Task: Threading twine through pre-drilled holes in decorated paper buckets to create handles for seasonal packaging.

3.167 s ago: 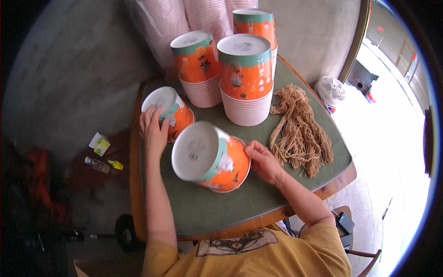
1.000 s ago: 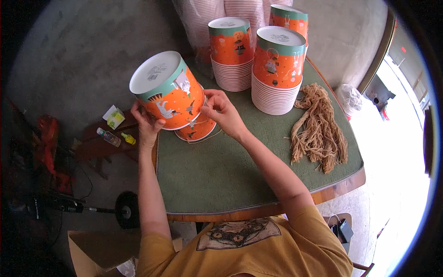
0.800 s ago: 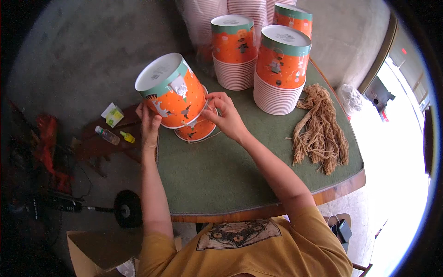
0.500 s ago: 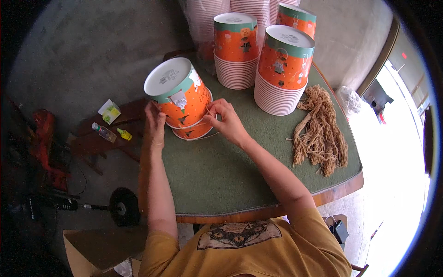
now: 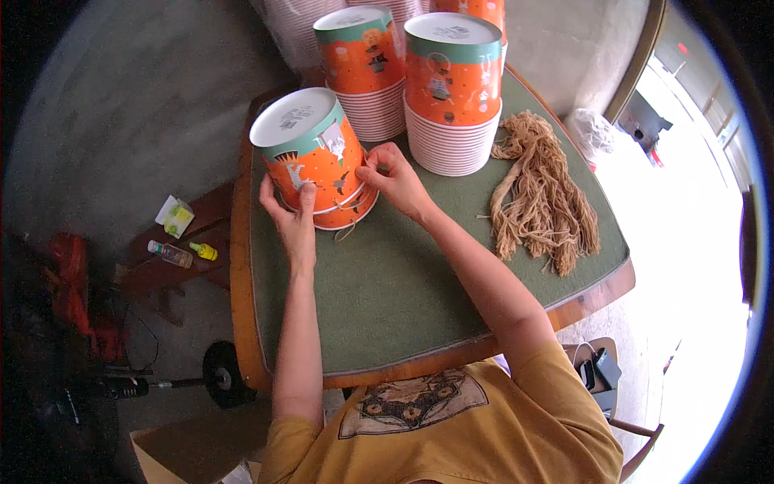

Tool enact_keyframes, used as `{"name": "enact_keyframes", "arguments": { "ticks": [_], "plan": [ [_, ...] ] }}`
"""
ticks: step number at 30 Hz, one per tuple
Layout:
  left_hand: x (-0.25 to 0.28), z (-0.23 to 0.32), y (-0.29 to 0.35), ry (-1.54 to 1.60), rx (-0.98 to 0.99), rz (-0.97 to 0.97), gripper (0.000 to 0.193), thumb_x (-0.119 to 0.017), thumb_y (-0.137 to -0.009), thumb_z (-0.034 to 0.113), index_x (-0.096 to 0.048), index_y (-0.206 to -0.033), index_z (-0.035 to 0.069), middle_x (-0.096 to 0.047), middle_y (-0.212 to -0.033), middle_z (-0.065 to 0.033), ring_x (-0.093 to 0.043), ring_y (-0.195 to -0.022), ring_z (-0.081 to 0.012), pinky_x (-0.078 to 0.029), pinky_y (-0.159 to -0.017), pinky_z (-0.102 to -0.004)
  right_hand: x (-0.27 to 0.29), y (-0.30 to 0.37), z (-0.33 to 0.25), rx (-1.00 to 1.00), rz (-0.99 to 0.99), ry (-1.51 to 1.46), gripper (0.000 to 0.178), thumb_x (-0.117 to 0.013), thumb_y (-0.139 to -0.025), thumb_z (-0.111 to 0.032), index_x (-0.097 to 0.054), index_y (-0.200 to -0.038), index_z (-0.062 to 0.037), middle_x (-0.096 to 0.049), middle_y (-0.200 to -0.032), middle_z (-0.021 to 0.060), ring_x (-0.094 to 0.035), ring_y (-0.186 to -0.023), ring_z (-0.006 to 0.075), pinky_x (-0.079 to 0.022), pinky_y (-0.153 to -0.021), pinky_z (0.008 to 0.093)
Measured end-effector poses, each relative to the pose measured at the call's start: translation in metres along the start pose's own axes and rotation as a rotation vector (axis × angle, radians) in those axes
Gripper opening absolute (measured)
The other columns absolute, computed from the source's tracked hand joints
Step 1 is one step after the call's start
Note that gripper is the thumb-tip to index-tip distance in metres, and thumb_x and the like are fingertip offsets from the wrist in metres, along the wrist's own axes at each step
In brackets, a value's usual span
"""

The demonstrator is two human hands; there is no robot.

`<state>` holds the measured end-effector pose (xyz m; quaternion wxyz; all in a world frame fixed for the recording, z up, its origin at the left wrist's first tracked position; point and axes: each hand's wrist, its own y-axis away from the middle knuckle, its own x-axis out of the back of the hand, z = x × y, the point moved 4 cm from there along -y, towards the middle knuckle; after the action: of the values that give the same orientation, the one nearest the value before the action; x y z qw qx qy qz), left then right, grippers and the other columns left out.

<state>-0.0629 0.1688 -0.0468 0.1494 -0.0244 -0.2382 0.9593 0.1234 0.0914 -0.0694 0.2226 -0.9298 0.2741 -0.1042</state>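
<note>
Since the earliest frame, the upper bucket (image 5: 318, 161) has moved from the near part of the table (image 5: 387, 298) to over the lower bucket (image 5: 361, 214), and the left hand (image 5: 292, 224) has gone from the lower one to the upper.

In the head view, the upper bucket is upside down and slightly tilted at the table's left side, covering all but the lower one's rim end. The left hand holds it, thumb on the front, fingers spread round the left side. The right hand (image 5: 397, 184) pinches thumb to fingers at the bucket's right, near its rim; I cannot tell what lies between the tips. A thin cord (image 5: 345, 234) loops down in front of the lower bucket. Behind stand the middle stack (image 5: 451, 89) and left stack (image 5: 361, 68) of inverted buckets. Right of the middle stack lies a tan string bundle (image 5: 544, 202).
</note>
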Motion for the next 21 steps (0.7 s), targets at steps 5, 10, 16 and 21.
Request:
{"name": "enact_keyframes", "arguments": {
  "ticks": [5, 10, 16, 21],
  "plan": [
    [-0.019, -0.006, 0.01, -0.007, -0.01, 0.011, 0.081, -0.068, -0.088, 0.037, -0.019, -0.144, 0.004, -0.024, -0.148, -0.0155, -0.028, -0.136, -0.0271, -0.024, -0.113, -0.0429, 0.015, 0.002, 0.004, 0.074, 0.019, 0.059, 0.022, -0.068, -0.082, -0.017, -0.052, -0.076, -0.003, -0.047, -0.095, 0.0085, -0.05, -0.086, 0.019, -0.044, -0.078, 0.0289],
    [-0.025, -0.014, 0.013, -0.014, -0.026, 0.027, 0.084, -0.072, -0.086, 0.03, -0.017, -0.144, 0.005, -0.021, -0.148, -0.0162, -0.028, -0.135, -0.0277, -0.027, -0.112, -0.0437, 0.021, -0.002, 0.016, 0.039, 0.026, 0.007, 0.025, -0.069, -0.081, -0.018, -0.051, -0.072, -0.0028, -0.049, -0.09, 0.0098, -0.05, -0.086, 0.0201, -0.044, -0.078, 0.0312],
    [-0.033, -0.015, 0.022, -0.059, -0.01, 0.103, 0.084, -0.073, -0.086, 0.025, -0.016, -0.144, 0.006, -0.022, -0.147, -0.0165, -0.031, -0.133, -0.0282, -0.029, -0.111, -0.0428, 0.025, 0.0, 0.029, -0.036, -0.028, -0.019, 0.025, -0.069, -0.084, -0.017, -0.05, -0.074, -0.0038, -0.052, -0.097, 0.0088, -0.053, -0.093, 0.0195, -0.044, -0.085, 0.0311],
    [-0.034, -0.013, 0.025, -0.074, 0.036, 0.073, 0.08, -0.07, -0.087, 0.019, -0.016, -0.145, 0.008, -0.025, -0.146, -0.0152, -0.035, -0.131, -0.0288, -0.031, -0.11, -0.0428, 0.027, 0.004, 0.028, -0.04, -0.043, 0.027, 0.026, -0.07, -0.083, -0.016, -0.049, -0.072, -0.0035, -0.052, -0.096, 0.0095, -0.053, -0.091, 0.0193, -0.044, -0.083, 0.0312]
  ]
}}
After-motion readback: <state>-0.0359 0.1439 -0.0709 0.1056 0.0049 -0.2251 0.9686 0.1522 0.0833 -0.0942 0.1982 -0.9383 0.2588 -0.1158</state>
